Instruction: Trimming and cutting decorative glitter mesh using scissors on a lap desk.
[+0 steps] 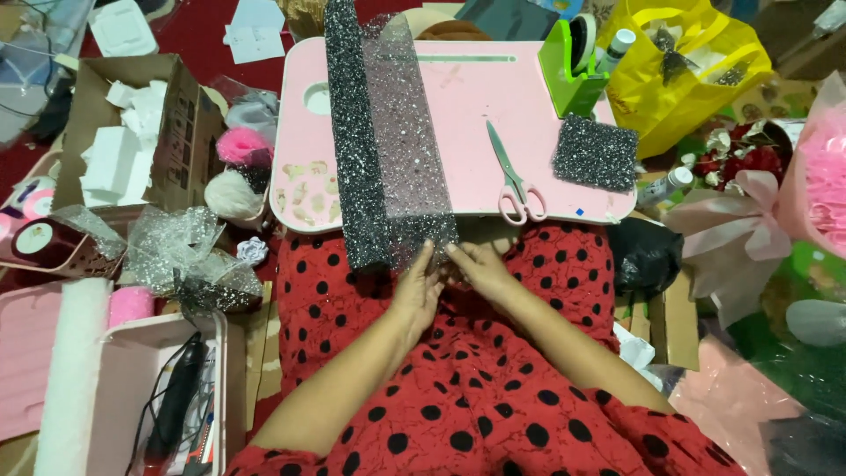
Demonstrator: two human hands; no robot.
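Pink counter (pixel 458 106) in the upper middle has a glittery mesh roll (pixel 357 132) lying across its left half, pink-handled scissors (pixel 514 176) centre-right, a dark glitter square (pixel 596 152) and green tape dispenser (pixel 571 70) at right.

On the counter (pixel 458 97), the scissors (pixel 515 181) lie between the fabric roll (pixel 357 141) at left and the fabric square (pixel 596 152) at right.

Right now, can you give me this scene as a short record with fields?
Left hand: fingers on the near edge of the glitter mesh roll.
Right hand: touching the unrolled sheer end of the same roll.
Surface: pink lap table.
On table: pink-handled scissors, cut glitter square, green tape dispenser.
Beyond: yellow bag.
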